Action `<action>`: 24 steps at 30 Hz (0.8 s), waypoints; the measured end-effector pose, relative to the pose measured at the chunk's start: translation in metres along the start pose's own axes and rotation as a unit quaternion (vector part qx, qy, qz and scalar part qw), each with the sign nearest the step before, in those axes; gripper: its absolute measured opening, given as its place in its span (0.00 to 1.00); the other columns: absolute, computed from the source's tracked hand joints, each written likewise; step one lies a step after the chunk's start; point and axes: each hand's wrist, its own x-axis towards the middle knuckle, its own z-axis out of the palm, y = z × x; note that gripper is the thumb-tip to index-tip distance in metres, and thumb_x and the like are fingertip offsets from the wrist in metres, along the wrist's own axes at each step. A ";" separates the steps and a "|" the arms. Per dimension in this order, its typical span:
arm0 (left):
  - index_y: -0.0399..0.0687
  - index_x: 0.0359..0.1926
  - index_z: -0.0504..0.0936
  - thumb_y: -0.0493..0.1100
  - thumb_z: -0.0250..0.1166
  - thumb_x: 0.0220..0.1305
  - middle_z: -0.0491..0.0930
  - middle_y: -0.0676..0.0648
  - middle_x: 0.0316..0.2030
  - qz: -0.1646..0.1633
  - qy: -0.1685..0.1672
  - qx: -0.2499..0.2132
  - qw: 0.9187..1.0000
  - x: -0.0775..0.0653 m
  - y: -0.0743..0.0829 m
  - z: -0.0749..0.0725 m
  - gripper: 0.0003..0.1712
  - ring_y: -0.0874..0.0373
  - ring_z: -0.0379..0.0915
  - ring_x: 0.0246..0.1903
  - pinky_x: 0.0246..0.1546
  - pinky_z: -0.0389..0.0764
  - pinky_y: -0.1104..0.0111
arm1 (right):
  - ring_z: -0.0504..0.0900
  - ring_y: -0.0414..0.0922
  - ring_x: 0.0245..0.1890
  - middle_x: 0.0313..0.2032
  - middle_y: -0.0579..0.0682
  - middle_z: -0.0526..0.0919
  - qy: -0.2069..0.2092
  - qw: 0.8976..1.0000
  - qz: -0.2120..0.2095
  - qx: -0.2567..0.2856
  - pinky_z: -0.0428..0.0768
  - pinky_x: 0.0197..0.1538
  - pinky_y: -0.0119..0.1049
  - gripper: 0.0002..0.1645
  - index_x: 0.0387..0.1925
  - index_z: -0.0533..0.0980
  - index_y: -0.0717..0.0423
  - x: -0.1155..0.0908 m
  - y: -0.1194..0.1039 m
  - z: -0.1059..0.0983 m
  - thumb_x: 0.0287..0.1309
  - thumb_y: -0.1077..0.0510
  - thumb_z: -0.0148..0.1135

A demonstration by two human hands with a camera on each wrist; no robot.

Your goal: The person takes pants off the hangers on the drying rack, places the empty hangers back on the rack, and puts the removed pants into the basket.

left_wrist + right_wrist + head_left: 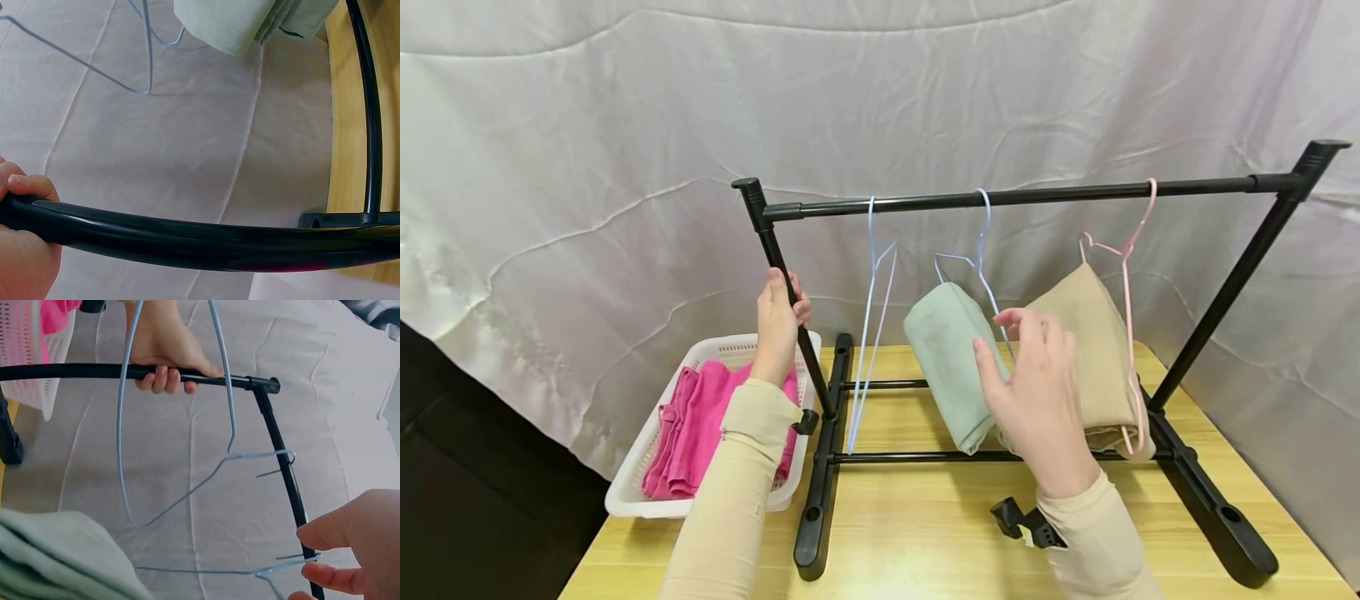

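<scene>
A black clothes rack (1037, 196) stands on a wooden table (925, 525). My left hand (781, 315) grips its left upright post (187, 240), fingers curled round it. My right hand (1000, 333) is open with relaxed fingers. Its thumb lies against a green towel (951, 375) draped on a blue wire hanger (981, 250). Its fingertips (328, 575) are at that hanger's wire, and a pinch is not plain. An empty blue hanger (871, 325) hangs to the left. A beige towel (1097, 358) hangs on a pink hanger (1131, 250) to the right.
A white basket (632, 492) holding folded pink towels (700, 417) sits at the table's left end, beside the rack's foot. A white sheet (625, 167) hangs as a backdrop behind the table. The rack's black base rails (820, 492) run along the tabletop.
</scene>
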 end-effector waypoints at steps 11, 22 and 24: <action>0.54 0.36 0.67 0.72 0.37 0.79 0.61 0.56 0.18 0.006 0.000 -0.005 1.000 0.001 0.000 0.003 0.31 0.62 0.57 0.18 0.25 0.64 0.72 | 0.76 0.50 0.28 0.28 0.52 0.80 -0.070 0.996 0.054 0.002 0.71 0.34 0.42 0.22 0.66 0.72 0.60 0.004 0.012 -0.001 0.77 0.57 0.60; 0.53 0.35 0.66 0.71 0.36 0.81 0.61 0.57 0.17 0.002 0.007 -0.009 1.000 0.002 0.000 0.000 0.30 0.63 0.57 0.18 0.23 0.63 0.73 | 0.78 0.54 0.26 0.28 0.57 0.84 -0.082 0.995 0.055 0.003 0.73 0.32 0.46 0.20 0.57 0.80 0.62 0.005 0.020 0.005 0.85 0.52 0.49; 0.53 0.35 0.66 0.70 0.36 0.81 0.61 0.57 0.18 0.000 0.006 -0.008 1.000 0.001 -0.001 0.000 0.30 0.64 0.57 0.18 0.23 0.63 0.74 | 0.76 0.53 0.25 0.25 0.55 0.79 -0.086 0.995 0.060 0.004 0.71 0.31 0.45 0.19 0.53 0.80 0.59 0.005 0.020 0.005 0.86 0.51 0.47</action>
